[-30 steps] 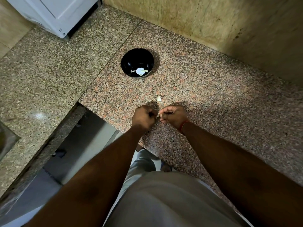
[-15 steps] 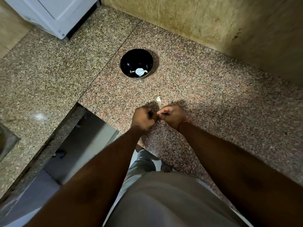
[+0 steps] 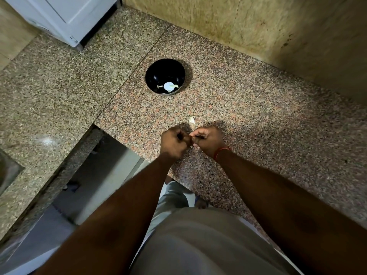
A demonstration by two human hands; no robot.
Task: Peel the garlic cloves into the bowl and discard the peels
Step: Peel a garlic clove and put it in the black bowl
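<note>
Granite counter (image 3: 258, 135): one clove (image 3: 192, 140) pinched between left hand (image 3: 172, 143) and right hand (image 3: 208, 140), both curled. One peel (image 3: 191, 120) just beyond grip. One black bowl (image 3: 158, 72) farther beyond, few pale pieces inside.

A speckled granite surface (image 3: 258, 120) carries a black bowl (image 3: 155, 76) well beyond the hands. A pale garlic bit (image 3: 191, 120) lies just beyond the hands.

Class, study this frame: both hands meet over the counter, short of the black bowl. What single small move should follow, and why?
Probably keep stripping the skin: the left hand and right hand pinch a small garlic clove, barely visible between them. The round black bowl, holding pale pieces, stands farther off on the speckled granite counter.
</note>
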